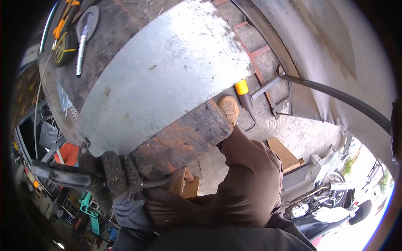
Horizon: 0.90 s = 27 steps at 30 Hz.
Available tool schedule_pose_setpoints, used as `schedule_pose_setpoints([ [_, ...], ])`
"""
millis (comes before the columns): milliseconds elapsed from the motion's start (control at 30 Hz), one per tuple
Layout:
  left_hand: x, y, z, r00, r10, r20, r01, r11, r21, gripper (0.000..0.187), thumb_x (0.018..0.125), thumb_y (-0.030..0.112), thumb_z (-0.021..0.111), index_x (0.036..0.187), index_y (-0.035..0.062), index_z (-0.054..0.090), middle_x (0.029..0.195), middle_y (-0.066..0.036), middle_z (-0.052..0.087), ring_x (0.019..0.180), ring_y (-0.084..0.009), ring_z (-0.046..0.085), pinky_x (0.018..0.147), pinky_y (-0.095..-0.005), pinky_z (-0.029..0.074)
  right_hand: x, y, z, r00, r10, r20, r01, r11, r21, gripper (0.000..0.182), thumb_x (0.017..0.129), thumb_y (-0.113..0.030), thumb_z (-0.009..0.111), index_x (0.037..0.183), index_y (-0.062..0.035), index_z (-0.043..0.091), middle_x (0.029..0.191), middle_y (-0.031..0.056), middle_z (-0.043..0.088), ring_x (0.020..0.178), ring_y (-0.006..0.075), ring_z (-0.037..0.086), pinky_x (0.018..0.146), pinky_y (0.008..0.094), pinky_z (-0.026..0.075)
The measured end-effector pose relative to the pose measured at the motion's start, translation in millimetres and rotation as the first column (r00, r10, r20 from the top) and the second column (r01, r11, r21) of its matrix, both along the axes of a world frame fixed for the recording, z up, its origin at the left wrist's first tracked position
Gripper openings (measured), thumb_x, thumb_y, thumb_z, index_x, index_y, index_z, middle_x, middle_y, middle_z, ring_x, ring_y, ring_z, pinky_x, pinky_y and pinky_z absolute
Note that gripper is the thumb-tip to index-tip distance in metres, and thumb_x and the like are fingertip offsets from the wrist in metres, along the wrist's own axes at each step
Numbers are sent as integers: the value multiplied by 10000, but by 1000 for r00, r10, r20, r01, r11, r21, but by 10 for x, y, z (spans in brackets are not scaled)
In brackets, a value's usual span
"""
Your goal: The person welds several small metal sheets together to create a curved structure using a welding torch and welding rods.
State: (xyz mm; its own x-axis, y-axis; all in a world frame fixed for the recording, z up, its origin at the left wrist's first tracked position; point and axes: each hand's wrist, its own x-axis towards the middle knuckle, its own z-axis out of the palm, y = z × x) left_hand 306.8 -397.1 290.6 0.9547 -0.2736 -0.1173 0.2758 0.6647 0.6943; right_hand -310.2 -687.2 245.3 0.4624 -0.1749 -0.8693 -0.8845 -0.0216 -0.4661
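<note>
My left hand [119, 169], in a dark, dirty work glove, is low on the left beside the near end of a metal sheet. Its fingers are wrapped round a tool with a thick black handle [67, 176]; I cannot tell what kind of tool it is. A dark bar [161, 182] shows on the other side of the fist. The large grey metal sheet [163, 71] has a long curved edge and lies across a stained wooden bench [180, 138]. Glare whitens its far end. My right hand is out of view.
A marker [80, 58], a tape measure [65, 49] and an orange-handled tool [63, 23] lie at upper left. A yellow-and-black corded tool [243, 93] rests on the floor by my shoe [228, 109]. A metal frame [259, 75] and a motorcycle [326, 205] are to the right.
</note>
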Motion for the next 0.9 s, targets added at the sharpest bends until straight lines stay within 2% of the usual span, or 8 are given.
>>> schedule_pose_setpoints([
  [233, -230, 23, 165, 991, 137, -11, -136, 991, 9, 187, 1006, 255, 562, 1177, 181, 570, 930, -152, 585, 754, -292, 609, 634, -451, 546, 434, -885, -817, 922, 338, 189, -316, 939, -139, 650, 820, -485, 670, 1323, -99, 531, 1013, 143, 625, 923, 302, 622, 788, 423, 498],
  [333, -241, -8, 170, 991, 78, 111, -77, 997, -14, 269, 945, 106, 647, 1197, 134, 555, 1054, -194, 595, 927, -315, 642, 735, -458, 593, 381, -1001, -965, 878, 423, 222, -374, 898, -230, 628, 822, -472, 670, 1315, -105, 541, 991, 137, 634, 905, 300, 628, 775, 421, 502],
  [467, -392, -25, 122, 1000, 26, -4, -26, 997, -71, 427, 915, 10, 643, 1318, 12, 504, 1305, -237, 552, 1170, -366, 599, 900, -441, 576, 563, -1289, -1056, 792, 564, 236, -471, 809, -353, 600, 825, -456, 670, 1304, -114, 554, 963, 130, 646, 880, 297, 637, 757, 417, 508],
  [600, -498, -88, 246, 985, -167, -41, 169, 984, 51, 427, 900, 40, 691, 1302, 33, 548, 1270, -135, 610, 1158, -227, 610, 948, -366, 542, 1128, -2145, -1097, 552, 801, 230, -683, 593, -426, 572, 828, -439, 670, 1294, -122, 568, 934, 123, 658, 855, 294, 646, 739, 414, 514],
  [667, -428, -172, 361, 950, -260, 172, 178, 906, 384, 375, 915, 65, 680, 1266, 21, 557, 1270, -136, 621, 1157, -209, 620, 958, -344, 540, 1587, -2501, -1079, 382, 898, 221, -771, 441, -459, 558, 830, -430, 669, 1288, -127, 575, 920, 120, 664, 843, 293, 650, 730, 412, 517],
  [733, -251, -527, -35, 939, -198, 280, 144, 969, 203, 331, 925, 141, 691, 1223, 47, 583, 1065, -44, 641, 983, -125, 598, 874, -270, 496, 1939, -2754, -1079, 237, 952, 193, -808, 303, -505, 544, 832, -422, 669, 1283, -131, 582, 905, 116, 670, 831, 291, 654, 721, 411, 520],
  [800, -308, -527, 309, 950, -272, 156, 198, 905, 376, 281, 917, 216, 695, 1133, 67, 594, 917, -12, 603, 839, -113, 567, 753, -273, 496, 2303, -2894, -1046, 110, 983, 144, -811, 172, -559, 531, 833, -413, 669, 1278, -135, 589, 891, 113, 676, 818, 290, 659, 712, 409, 523],
  [900, -351, -775, 141, 941, -265, 209, 211, 946, 246, 312, 887, 283, 707, 1078, 89, 556, 805, 14, 549, 707, -106, 531, 623, -281, 471, 2704, -3159, -957, -53, 997, 48, -789, -13, -615, 510, 835, -401, 669, 1270, -142, 599, 869, 107, 685, 800, 288, 665, 698, 407, 527],
])
